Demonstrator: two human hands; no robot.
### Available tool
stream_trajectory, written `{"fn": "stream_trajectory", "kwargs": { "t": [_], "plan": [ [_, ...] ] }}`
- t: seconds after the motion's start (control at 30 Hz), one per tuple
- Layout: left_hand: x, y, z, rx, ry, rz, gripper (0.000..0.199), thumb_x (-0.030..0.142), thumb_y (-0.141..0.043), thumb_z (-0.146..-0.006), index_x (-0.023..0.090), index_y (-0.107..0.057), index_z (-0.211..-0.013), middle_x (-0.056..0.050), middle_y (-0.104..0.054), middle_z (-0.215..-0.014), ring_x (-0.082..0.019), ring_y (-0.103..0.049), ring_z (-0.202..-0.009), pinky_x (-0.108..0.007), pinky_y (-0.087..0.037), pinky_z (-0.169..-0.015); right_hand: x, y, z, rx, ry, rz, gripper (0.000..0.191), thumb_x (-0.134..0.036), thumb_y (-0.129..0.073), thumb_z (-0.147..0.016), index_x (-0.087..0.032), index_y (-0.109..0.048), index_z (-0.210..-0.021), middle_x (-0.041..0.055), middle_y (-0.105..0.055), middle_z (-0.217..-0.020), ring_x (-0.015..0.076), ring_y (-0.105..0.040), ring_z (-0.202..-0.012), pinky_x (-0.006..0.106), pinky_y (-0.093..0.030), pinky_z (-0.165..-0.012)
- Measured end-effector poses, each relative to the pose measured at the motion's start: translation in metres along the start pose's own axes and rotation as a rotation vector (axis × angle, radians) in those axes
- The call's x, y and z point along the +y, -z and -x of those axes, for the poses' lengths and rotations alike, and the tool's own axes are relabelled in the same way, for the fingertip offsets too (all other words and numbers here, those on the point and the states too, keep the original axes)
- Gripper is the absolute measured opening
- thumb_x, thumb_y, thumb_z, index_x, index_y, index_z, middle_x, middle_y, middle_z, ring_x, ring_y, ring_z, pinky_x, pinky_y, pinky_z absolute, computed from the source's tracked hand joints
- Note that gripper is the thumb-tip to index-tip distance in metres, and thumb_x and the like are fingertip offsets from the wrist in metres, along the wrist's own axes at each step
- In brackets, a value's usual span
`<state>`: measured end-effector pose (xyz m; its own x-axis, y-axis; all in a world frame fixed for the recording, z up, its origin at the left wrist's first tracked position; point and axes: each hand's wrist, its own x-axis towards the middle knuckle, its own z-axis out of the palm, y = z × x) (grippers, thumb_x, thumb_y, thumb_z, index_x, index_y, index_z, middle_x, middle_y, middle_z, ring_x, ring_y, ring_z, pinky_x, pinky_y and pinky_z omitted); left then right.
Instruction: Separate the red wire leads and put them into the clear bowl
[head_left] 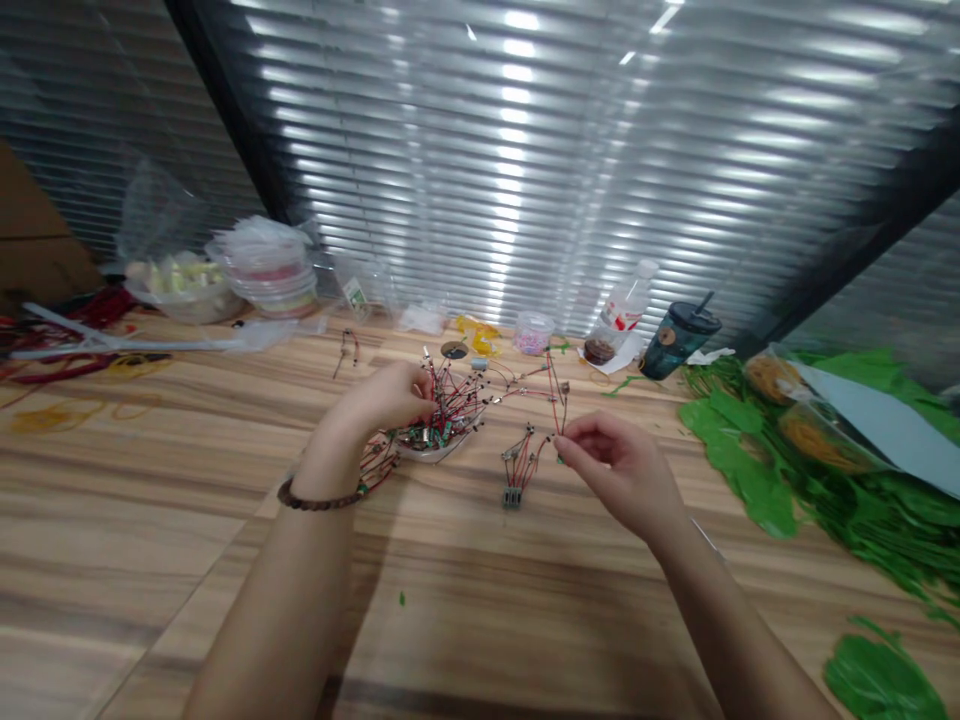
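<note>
Pressed together, the left hand (382, 397) grip closes on tangled red and black wires (450, 410) heaped on a small white dish (424, 452) mid-worktop (225, 560). Further right, past a small dark connector (512, 497) trailing its own wires, the right hand (619, 472) grip pinches a thin wire (559, 452) between thumb and forefinger.

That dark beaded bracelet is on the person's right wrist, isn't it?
No, the head view shows the dark beaded bracelet on the wrist of the left hand, not the right; the wrist of the right hand is bare.
</note>
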<state>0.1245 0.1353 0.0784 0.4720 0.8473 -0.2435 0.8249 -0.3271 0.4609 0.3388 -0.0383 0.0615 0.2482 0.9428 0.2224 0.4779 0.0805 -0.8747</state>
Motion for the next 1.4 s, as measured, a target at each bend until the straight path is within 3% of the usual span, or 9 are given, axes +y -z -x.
{"fn": "stream_trajectory", "kwargs": {
  "t": [0.2, 0.33, 0.57, 0.77, 1.03, 1.13, 1.23, 1.33, 1.4],
  "plan": [
    [-0.004, 0.002, 0.001, 0.021, -0.02, -0.002, 0.017, 0.027, -0.052, -0.061, 0.012, -0.059, -0.064, -0.002, -0.061, -0.065, -0.006, -0.049, -0.057, -0.014, -0.03, -0.052, -0.009, -0.06, -0.056, -0.044, 0.19, 0.106, 0.011, -0.025, -0.062, -0.079, -0.015, -0.064, -0.074, 0.0025, -0.066, -0.069, 0.012, -0.058, -0.06, 0.022, -0.043, -0.056],
    [-0.004, 0.001, 0.0, 0.021, -0.005, -0.032, 0.016, 0.026, -0.052, -0.061, 0.011, -0.06, -0.064, -0.001, -0.059, -0.062, -0.006, -0.047, -0.055, -0.015, -0.029, -0.051, -0.001, -0.085, -0.059, -0.142, 0.225, 0.132, 0.014, -0.027, -0.062, -0.08, -0.016, -0.068, -0.075, 0.0026, -0.067, -0.068, 0.0124, -0.057, -0.058, 0.023, -0.041, -0.054],
    [0.0, 0.003, -0.003, 0.033, 0.016, -0.043, 0.017, 0.021, -0.05, -0.06, 0.011, -0.061, -0.069, -0.002, -0.061, -0.065, -0.007, -0.049, -0.057, -0.014, -0.029, -0.051, 0.035, -0.054, -0.034, -0.063, 0.065, 0.09, 0.012, -0.017, -0.055, -0.08, -0.012, -0.066, -0.077, 0.0051, -0.068, -0.069, 0.0129, -0.061, -0.06, 0.02, -0.044, -0.054],
    [0.002, 0.001, -0.006, 0.031, 0.011, -0.049, 0.026, 0.019, -0.045, -0.058, 0.012, -0.062, -0.076, -0.003, -0.066, -0.075, -0.009, -0.055, -0.063, -0.014, -0.033, -0.052, 0.063, -0.039, -0.017, -0.13, -0.005, 0.094, 0.015, -0.019, -0.052, -0.08, -0.013, -0.066, -0.079, 0.0044, -0.068, -0.069, 0.0129, -0.062, -0.06, 0.02, -0.045, -0.054],
    [0.002, 0.004, -0.004, 0.057, 0.088, -0.158, 0.028, 0.019, -0.048, -0.06, 0.012, -0.065, -0.082, -0.005, -0.067, -0.078, -0.01, -0.056, -0.065, -0.015, -0.033, -0.054, 0.068, -0.052, 0.007, -0.247, 0.001, 0.217, 0.022, -0.026, -0.062, -0.076, -0.016, -0.066, -0.095, -0.0008, -0.059, -0.061, 0.0117, -0.051, -0.054, 0.02, -0.035, -0.049],
    [0.002, 0.003, -0.004, 0.073, 0.132, -0.215, 0.028, 0.019, -0.051, -0.06, 0.012, -0.066, -0.082, -0.007, -0.068, -0.082, -0.011, -0.057, -0.066, -0.016, -0.033, -0.055, 0.063, -0.058, 0.017, -0.29, 0.023, 0.274, 0.016, -0.027, -0.063, -0.076, -0.019, -0.067, -0.09, 0.0003, -0.06, -0.067, 0.0131, -0.052, -0.059, 0.022, -0.034, -0.053],
    [0.009, 0.001, 0.0, 0.186, 0.182, -0.282, 0.034, 0.028, -0.05, -0.066, 0.011, -0.065, -0.092, -0.013, -0.067, -0.09, -0.015, -0.058, -0.072, -0.019, -0.033, -0.058, 0.06, -0.056, 0.025, -0.3, 0.027, 0.319, 0.01, -0.024, -0.059, -0.078, -0.018, -0.065, -0.084, 0.0028, -0.062, -0.074, 0.0147, -0.053, -0.065, 0.024, -0.034, -0.057],
    [0.03, -0.004, 0.012, 0.306, 0.111, -0.273, 0.044, 0.041, -0.047, -0.073, 0.013, -0.063, -0.102, -0.011, -0.067, -0.091, -0.014, -0.058, -0.074, -0.018, -0.035, -0.061, 0.062, -0.046, 0.036, -0.294, 0.014, 0.359, 0.016, -0.02, -0.057, -0.078, -0.018, -0.064, -0.092, 0.005, -0.062, -0.084, 0.0158, -0.054, -0.071, 0.025, -0.037, -0.062],
    [0.049, -0.014, 0.022, 0.229, -0.051, -0.183, 0.043, 0.046, -0.044, -0.076, 0.015, -0.064, -0.097, -0.007, -0.067, -0.088, -0.012, -0.058, -0.072, -0.017, -0.035, -0.06, 0.065, -0.038, 0.047, -0.291, -0.013, 0.352, 0.02, -0.019, -0.056, -0.08, -0.018, -0.062, -0.099, 0.0049, -0.061, -0.086, 0.0153, -0.054, -0.071, 0.024, -0.038, -0.063]
  ]
}}
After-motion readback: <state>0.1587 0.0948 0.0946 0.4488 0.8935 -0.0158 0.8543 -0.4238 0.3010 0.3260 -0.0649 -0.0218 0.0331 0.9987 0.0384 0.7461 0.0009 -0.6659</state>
